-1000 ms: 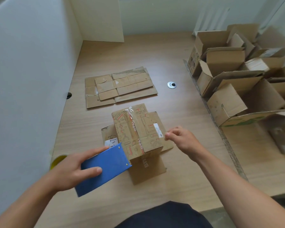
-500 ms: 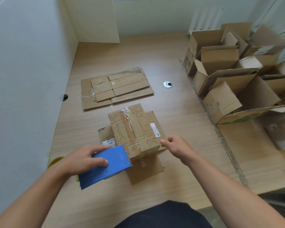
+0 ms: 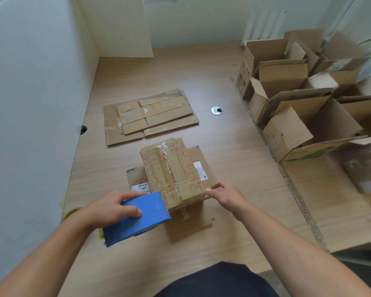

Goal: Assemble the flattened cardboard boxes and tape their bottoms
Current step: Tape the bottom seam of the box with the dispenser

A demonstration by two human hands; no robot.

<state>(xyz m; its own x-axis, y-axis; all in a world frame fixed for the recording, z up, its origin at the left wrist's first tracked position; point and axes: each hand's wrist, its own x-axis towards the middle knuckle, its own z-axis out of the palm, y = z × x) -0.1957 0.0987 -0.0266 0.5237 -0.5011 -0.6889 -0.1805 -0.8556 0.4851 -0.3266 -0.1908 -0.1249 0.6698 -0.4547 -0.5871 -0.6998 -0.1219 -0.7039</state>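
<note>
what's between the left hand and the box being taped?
The blue dispenser: the left hand has it in its grip, and its front edge meets the near left corner of the box. The head view shows this.
</note>
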